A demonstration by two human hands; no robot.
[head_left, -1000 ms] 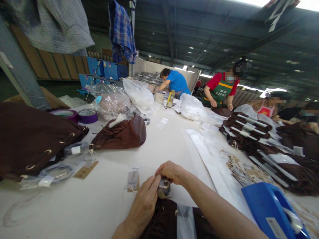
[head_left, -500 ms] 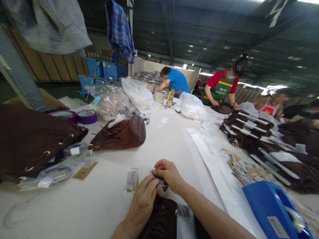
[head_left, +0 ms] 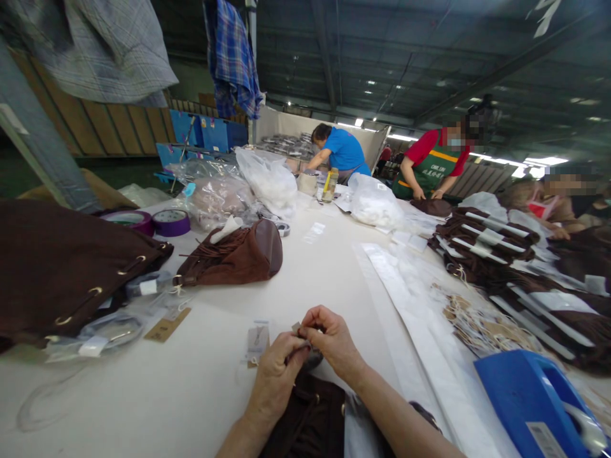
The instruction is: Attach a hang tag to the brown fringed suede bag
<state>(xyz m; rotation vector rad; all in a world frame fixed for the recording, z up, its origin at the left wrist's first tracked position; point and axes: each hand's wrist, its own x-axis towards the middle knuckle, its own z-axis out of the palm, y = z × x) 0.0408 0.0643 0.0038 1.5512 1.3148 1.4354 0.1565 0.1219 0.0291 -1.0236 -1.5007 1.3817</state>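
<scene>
With my left hand [head_left: 275,376] and right hand [head_left: 338,348] both pinching the dark coil [head_left: 314,360] just beyond the bag [head_left: 305,420], I'd best brace it left and work the right fingertips lightly

Far beyond our right hand [head_left: 334,343], a green apron [head_left: 429,180] carried pale capitals [head_left: 440,166]; we made out only a final "LUN", above Chinese characters [head_left: 432,174] too blurred for us to read. Nearer, right of that hand, a blue plastic object [head_left: 510,391] bore a barcode label [head_left: 545,439], illegible to us, like the brown tag [head_left: 167,326] left of our left hand [head_left: 274,375].
</scene>
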